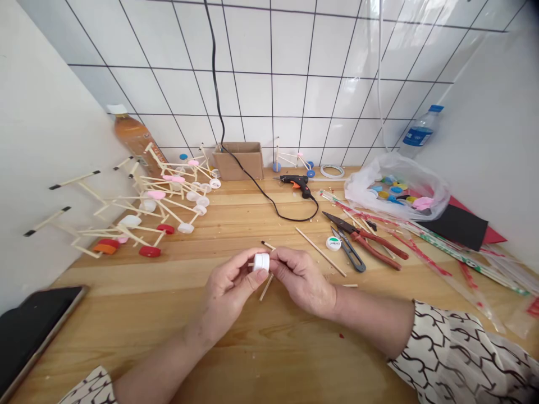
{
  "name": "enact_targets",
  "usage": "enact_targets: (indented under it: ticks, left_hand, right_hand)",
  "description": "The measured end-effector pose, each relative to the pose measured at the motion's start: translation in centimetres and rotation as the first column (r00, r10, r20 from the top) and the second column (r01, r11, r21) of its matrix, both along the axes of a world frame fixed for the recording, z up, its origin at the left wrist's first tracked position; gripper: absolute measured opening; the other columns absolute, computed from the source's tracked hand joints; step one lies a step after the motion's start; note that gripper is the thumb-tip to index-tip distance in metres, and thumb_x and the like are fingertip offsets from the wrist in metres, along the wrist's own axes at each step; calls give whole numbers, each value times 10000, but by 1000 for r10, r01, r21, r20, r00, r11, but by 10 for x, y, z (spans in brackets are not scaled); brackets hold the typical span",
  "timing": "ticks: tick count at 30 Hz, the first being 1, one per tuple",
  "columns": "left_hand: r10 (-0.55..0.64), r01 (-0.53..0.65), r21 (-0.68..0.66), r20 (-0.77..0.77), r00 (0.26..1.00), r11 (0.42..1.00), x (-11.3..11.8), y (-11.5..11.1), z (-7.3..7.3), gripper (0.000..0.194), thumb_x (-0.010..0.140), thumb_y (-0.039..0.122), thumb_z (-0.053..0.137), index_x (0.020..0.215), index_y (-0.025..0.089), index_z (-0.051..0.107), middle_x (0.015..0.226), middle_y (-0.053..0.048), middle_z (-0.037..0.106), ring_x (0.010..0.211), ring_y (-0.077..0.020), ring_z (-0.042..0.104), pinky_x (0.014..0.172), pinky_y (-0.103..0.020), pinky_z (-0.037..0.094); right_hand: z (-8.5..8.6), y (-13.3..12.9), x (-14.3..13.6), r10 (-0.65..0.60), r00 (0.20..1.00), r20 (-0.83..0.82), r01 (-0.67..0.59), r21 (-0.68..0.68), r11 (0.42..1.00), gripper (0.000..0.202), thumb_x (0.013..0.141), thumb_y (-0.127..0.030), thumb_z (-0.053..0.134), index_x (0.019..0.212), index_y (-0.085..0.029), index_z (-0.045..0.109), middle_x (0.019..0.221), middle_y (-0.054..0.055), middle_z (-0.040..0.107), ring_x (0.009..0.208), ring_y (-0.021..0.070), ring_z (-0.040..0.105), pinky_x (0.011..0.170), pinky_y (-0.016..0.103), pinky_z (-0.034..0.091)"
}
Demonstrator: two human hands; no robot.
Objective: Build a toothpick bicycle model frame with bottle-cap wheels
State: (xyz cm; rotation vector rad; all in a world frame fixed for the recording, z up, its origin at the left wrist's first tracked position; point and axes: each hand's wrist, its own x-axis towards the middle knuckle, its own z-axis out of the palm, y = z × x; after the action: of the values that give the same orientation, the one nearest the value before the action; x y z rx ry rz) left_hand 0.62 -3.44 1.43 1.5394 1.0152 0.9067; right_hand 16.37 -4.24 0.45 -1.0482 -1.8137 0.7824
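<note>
A white bottle cap (261, 262), marked by a seam round its side, is pinched between the thumb and fingers of my left hand (231, 286). A short bit of thin wooden stick shows at the cap's left side. My right hand (304, 279) is closed with its fingertips against the cap's right side; what they grip is hidden. Beneath the fingers, a wooden stick (266, 288) lies on the table, and a dark-tipped stick (268, 245) pokes out behind. To the right lie a longer stick (320, 252) and a white cap with a green print (333, 243).
Stick models with cap wheels (158, 193) stand at the left, near an orange drink bottle (137, 134). Behind are a cardboard box (239, 163) and a glue gun (296, 182). Pliers (366, 238), snips (351, 253) and a bag of caps (356, 188) lie right; a phone (36, 331) lies left.
</note>
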Motion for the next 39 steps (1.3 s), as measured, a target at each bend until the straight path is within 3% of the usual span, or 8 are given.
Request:
enact_targets:
  ticks: [6, 14, 25, 33, 39]
  left_hand:
    - [-22, 28, 98, -62, 998, 995, 0, 0, -4, 247, 809, 296, 549, 1021, 174, 581, 886, -34, 658, 781, -155, 612, 696, -243, 512]
    - [55, -34, 295, -63, 996, 955, -2, -2, -10, 241, 817, 219, 582, 1056, 201, 553, 941, -4, 636, 804, -109, 599, 750, -196, 485]
    - [34, -38, 148, 28, 999, 988, -3, -3, -5, 222, 777, 239, 628, 987, 178, 593, 870, -5, 654, 772, -111, 606, 701, -188, 498]
    - [80, -44, 337, -92, 993, 941, -4, 0, -8, 234, 786, 227, 615, 1018, 195, 601, 929, -9, 657, 798, -116, 600, 737, -193, 482]
    - [42, -1, 294, -134, 990, 956, -7, -2, -9, 242, 855, 235, 525, 1093, 207, 558, 951, -14, 652, 839, -126, 609, 756, -200, 481]
  right_hand:
    - [-2, -1, 2, 18, 998, -61, -23, -87, 996, 181, 883, -201, 445, 733, -165, 540, 620, -35, 506, 568, 84, 454, 551, 195, 396]
    - [-4, 0, 5, 34, 997, -63, -38, -70, 997, 176, 885, -253, 470, 828, -159, 607, 685, 9, 575, 619, 121, 503, 598, 240, 414]
    - [-7, -4, -1, 22, 996, -85, -26, -42, 999, 178, 871, -192, 468, 766, -154, 606, 652, 10, 595, 599, 114, 532, 582, 229, 431]
    - [-5, -1, 3, 21, 999, -27, -20, 16, 1000, 177, 875, -194, 461, 786, -157, 609, 675, 23, 606, 640, 130, 557, 622, 245, 445]
    - [-4, -3, 5, -8, 1000, 21, 7, 78, 997, 121, 872, -201, 477, 864, -165, 593, 725, 32, 621, 644, 133, 537, 611, 251, 433]
